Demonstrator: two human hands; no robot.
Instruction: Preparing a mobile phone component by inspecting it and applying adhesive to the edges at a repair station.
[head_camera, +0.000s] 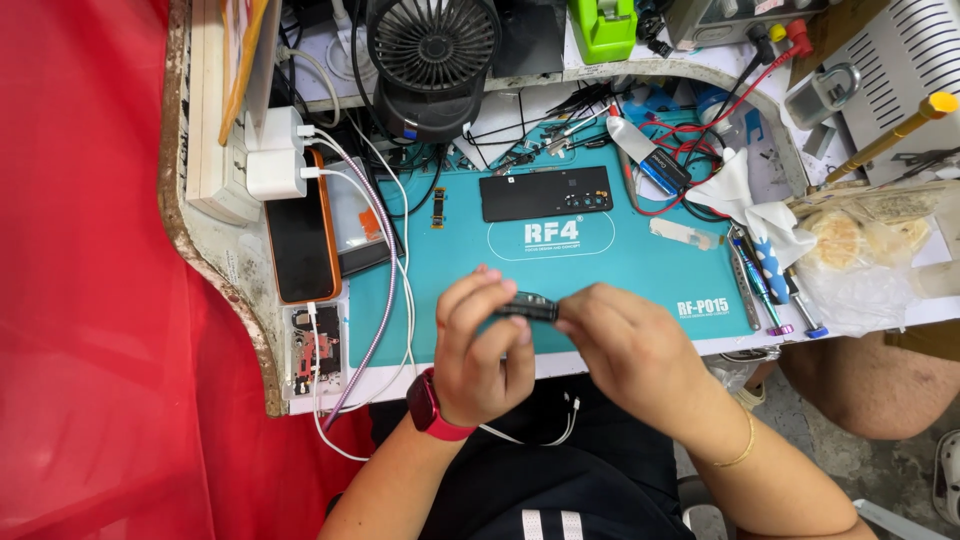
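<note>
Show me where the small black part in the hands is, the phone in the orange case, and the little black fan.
small black part (527, 307), head view, its middle between both hands.
phone in the orange case (301, 240), head view, dark screen centre.
black fan (432, 42), head view, grille.

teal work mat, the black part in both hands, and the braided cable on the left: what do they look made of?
Teal work mat: likely silicone or rubber; matte, lies flat, moulded outlines.
Small black part, held between left hand and right hand: probably plastic or glass; dark, slightly glossy, too small to tell.
Braided cable: woven sheath over wire, going by the spiral pattern.
</note>
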